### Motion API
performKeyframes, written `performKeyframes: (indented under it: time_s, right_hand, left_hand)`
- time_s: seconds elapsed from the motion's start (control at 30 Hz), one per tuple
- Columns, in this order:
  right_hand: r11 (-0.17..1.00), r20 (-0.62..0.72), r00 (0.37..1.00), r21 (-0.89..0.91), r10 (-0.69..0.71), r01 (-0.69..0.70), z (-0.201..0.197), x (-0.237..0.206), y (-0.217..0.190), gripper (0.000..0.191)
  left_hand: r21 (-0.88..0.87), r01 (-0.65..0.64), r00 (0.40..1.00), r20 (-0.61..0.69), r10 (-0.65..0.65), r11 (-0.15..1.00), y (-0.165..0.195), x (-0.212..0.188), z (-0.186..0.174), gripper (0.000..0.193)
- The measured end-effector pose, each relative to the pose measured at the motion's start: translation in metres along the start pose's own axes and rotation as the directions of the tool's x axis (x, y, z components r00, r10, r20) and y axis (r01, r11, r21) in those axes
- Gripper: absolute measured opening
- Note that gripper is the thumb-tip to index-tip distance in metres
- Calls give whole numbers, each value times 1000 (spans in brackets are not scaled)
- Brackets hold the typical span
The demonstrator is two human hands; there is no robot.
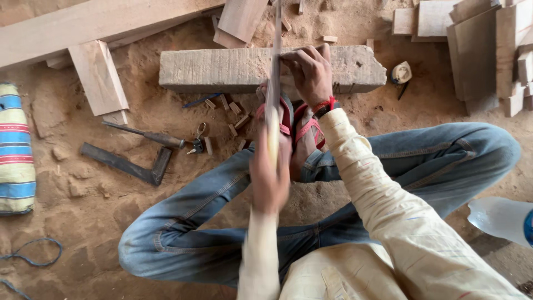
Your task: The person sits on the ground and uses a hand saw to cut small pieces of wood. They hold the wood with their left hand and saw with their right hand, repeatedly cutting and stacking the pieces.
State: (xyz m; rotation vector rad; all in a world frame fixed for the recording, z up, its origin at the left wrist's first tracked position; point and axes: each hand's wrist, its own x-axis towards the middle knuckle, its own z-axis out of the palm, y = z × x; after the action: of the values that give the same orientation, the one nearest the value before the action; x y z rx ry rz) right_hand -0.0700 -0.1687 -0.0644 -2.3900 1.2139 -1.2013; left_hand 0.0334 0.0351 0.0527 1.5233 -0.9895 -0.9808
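— How much room is there around the fingers?

— The right hand point(311, 72) presses down on the top edge of the wooden block point(222, 69), fingertips curled over the near rim right beside the saw blade point(276, 50). The block's long face runs off to the left of those fingers with bare sand below it; small wood chips point(233, 111) lie just beneath and left. Further left sit a chisel point(147, 135) and a metal square point(127, 165), well apart from both hands.

— What can't you make out?

— The left hand point(269, 172) is blurred with motion. It is clenched round the pale saw handle point(272, 141), but single fingers don't show. The blade's top is cut off at the frame edge, and the red sandals point(300, 119) are half hidden behind the hands.

— And the pose?

— The left forearm comes straight up from below, the fist in line with the blade. The right arm, in a cream sleeve, reaches over the bent knee, wrist flexed, palm down on the block.
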Motion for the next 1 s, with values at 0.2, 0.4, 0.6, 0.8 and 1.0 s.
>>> performKeyframes:
  time_s: [0.2,0.4,0.6,0.8,1.0]
  right_hand:
    - [999,55,997,-21,50,-49,12,-2,10,15]
    - [992,91,995,-117,-34,44,9,-7,16,14]
    - [987,152,988,-153,-29,53,7,-2,21,18]
    - [991,186,982,-129,-5,30,10,-5,19,21]
    - [987,228,973,-159,16,21,3,-6,11,20]
  left_hand:
    - [242,93,988,-144,-59,966,-13,-156,-39,45]
    - [196,-232,964,-83,252,953,-9,-33,-6,38]
    - [259,-304,942,-60,329,917,-2,49,16,41]
    - [255,3,988,-152,37,967,-9,-143,-27,50]
    - [238,62,997,-58,-50,969,-16,-98,-22,41]
